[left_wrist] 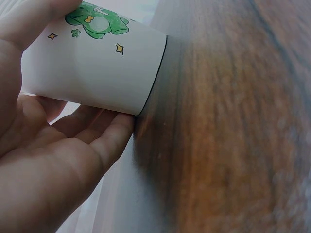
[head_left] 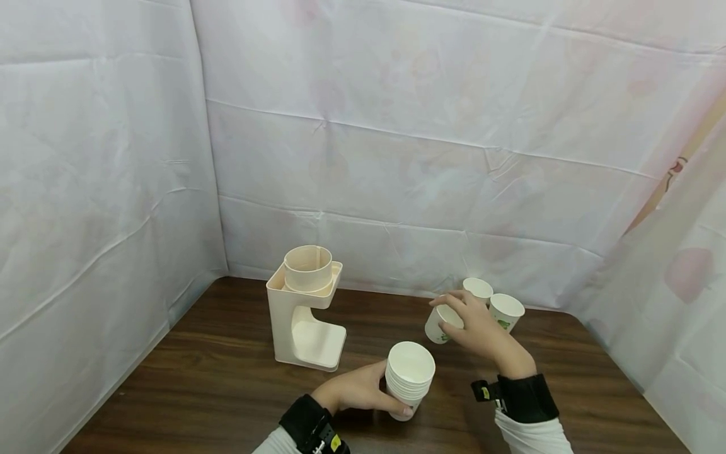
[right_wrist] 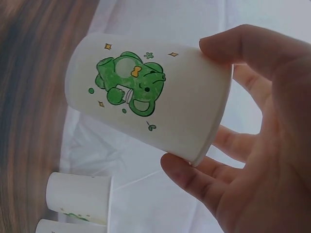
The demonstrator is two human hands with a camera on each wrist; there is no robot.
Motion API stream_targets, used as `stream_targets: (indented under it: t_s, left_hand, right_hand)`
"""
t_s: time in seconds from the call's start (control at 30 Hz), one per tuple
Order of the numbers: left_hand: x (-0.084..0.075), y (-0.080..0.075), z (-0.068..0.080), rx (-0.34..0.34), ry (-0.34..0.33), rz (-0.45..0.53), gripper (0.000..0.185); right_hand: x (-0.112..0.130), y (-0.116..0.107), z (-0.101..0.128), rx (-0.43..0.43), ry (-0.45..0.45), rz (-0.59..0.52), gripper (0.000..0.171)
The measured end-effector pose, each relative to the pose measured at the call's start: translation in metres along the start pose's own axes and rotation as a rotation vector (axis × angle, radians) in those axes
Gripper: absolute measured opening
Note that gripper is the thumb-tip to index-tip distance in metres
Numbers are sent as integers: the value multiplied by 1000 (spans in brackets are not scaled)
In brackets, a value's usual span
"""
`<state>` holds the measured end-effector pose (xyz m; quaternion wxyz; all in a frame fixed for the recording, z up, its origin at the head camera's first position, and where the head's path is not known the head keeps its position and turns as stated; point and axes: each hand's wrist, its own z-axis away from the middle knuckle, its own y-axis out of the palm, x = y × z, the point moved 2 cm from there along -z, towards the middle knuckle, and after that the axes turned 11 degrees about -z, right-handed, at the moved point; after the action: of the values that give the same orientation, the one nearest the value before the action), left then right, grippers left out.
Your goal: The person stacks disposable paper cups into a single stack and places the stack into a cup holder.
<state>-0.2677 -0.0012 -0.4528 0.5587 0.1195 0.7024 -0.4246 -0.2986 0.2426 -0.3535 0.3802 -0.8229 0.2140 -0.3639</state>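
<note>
- Two loose paper cups [head_left: 492, 301] stand upright at the far right of the bench [head_left: 227, 378], just beyond the right hand [head_left: 479, 328]; the nearer one shows a green print.
- Right hand fingers [right_wrist: 194, 177] and thumb pinch a single cup [head_left: 439, 325] at its rim, tilted, clear of the bench, near the two standing cups. Right wrist view shows a green cartoon elephant on its side.
- Left hand [head_left: 354, 388] is wrapped around a stack of nested cups [head_left: 409, 378], near centre; the stack's base meets the bench in the left wrist view.
- Cream cup dispenser [head_left: 306, 309] stands left of centre, far from the hands, a round collar on top and an open bay below; nothing lies between it and the stack.
- White creased sheeting [head_left: 397, 157] walls in the far side and both flanks.
- Hard to read: number of cups in the stack; inside of the collar is hidden; left wrist view blurs the bench grain.
</note>
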Motion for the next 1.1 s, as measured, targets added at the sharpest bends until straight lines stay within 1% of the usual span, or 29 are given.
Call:
stream_targets:
  t_s: [0.23,0.53,0.63,0.87,0.97,1.1]
  left_hand:
    - [-1,0,0,-2,4,-5,72]
    - [1,0,-1,25,31,30,72]
    - [1,0,0,26,30,24,72]
    - [0,0,0,20,17,22,72]
    - [0,0,0,19,15,14,73]
    - [0,0,0,13,9,12,72]
  right_hand:
    - [8,-3,3,-20,-14,21,37]
    - [25,-14,7,-47,-49,36,37]
    - [31,-18,9,-54,-87,29,38]
    - [45,-28,10,-122,-242,34,42]
    - [52,-33,11,-137,-262,38,44]
    - [60,-37,13,-134,-252,40,46]
